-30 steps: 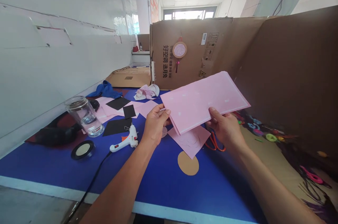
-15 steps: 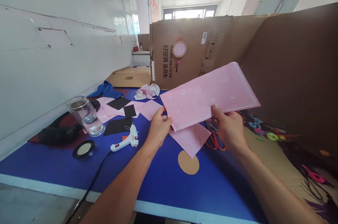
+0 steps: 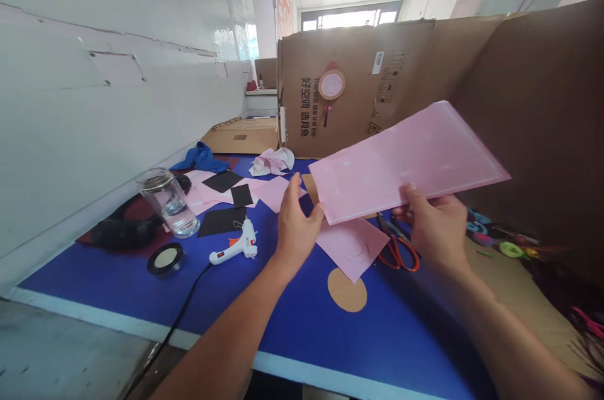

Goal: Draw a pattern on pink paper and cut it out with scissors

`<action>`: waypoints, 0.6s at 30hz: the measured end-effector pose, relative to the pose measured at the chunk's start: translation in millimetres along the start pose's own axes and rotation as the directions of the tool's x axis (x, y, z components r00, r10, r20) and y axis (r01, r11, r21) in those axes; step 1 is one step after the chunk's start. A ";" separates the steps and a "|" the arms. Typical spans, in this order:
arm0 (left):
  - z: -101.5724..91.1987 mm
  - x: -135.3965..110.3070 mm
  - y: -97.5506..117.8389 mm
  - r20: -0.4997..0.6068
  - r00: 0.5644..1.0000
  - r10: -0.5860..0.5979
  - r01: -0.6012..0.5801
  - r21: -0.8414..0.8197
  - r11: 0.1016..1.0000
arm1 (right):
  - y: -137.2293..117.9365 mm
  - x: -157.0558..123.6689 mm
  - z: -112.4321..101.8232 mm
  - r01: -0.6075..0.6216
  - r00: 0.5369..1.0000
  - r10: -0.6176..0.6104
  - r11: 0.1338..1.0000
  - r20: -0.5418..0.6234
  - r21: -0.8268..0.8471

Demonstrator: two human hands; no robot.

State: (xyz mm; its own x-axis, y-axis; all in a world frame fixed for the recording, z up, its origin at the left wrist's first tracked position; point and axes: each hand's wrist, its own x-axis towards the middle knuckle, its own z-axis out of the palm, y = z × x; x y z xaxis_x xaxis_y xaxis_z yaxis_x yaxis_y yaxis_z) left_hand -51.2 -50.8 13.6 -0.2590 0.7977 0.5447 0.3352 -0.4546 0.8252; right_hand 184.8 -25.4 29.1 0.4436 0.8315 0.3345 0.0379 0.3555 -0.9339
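A pink sheet of paper point(image 3: 406, 161) with a pale border is held up above the table, tilted. My right hand point(image 3: 438, 224) pinches its lower edge, thumb on the near face. Beside the sheet's left corner, my left hand point(image 3: 299, 224) is open, fingers raised and apart from the thumb, whose tip is close to the paper; whether it touches I cannot tell. Beneath lies another pink paper point(image 3: 352, 246) with a curved line drawn on it. A brown cardboard oval point(image 3: 347, 290) rests nearer me. Orange-handled scissors point(image 3: 401, 252) lie below my right hand.
On the left are a white glue gun point(image 3: 238, 246) with a black cord, a glass jar point(image 3: 170, 202) holding clear liquid, a tape roll point(image 3: 165, 258) and black squares point(image 3: 221, 222). Tall cardboard point(image 3: 349, 117) stands behind, a round ornament point(image 3: 331, 84) on it. Colourful bits point(image 3: 511, 250) lie at right.
My left hand has let go of the sheet's left corner and its fingers have spread. The pink sheet has shifted right in my right hand. The view has also turned slightly.
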 end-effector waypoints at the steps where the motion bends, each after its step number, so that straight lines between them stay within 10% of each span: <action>1: 0.9 -3.5 0.9 0.009 0.987 0.162 -0.162 0.126 0.979 | -3.9 -2.7 0.6 0.023 1.000 -0.023 0.999 -0.018 -0.039; 4: 9.2 -16.5 4.7 0.224 0.865 0.450 -0.502 0.339 0.796 | -13.3 -14.6 6.1 0.066 0.998 -0.065 0.993 0.005 -0.095; 7: 21.4 -27.3 6.1 0.392 0.782 0.485 -0.621 0.428 0.656 | -18.2 -30.2 14.9 0.053 0.992 -0.053 0.999 0.119 0.004; 13: 21.0 -22.4 1.3 0.339 0.831 0.442 -0.557 0.487 0.673 | -23.4 -54.6 26.7 -0.010 0.970 -0.010 0.997 0.243 0.082; 18: 4.1 -2.7 5.4 0.221 0.897 0.382 -0.432 0.262 0.863 | -33.2 -50.4 22.6 0.013 0.899 -0.057 0.995 0.434 0.103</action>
State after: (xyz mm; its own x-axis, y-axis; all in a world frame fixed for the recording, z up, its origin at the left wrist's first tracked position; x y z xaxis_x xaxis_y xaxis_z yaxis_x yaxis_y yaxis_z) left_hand -44.9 -53.8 16.0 0.0961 0.6298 0.7708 0.6383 -0.6332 0.4378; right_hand 141.0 -69.5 46.1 0.0085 0.9127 0.4085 -0.0489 0.4084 -0.9115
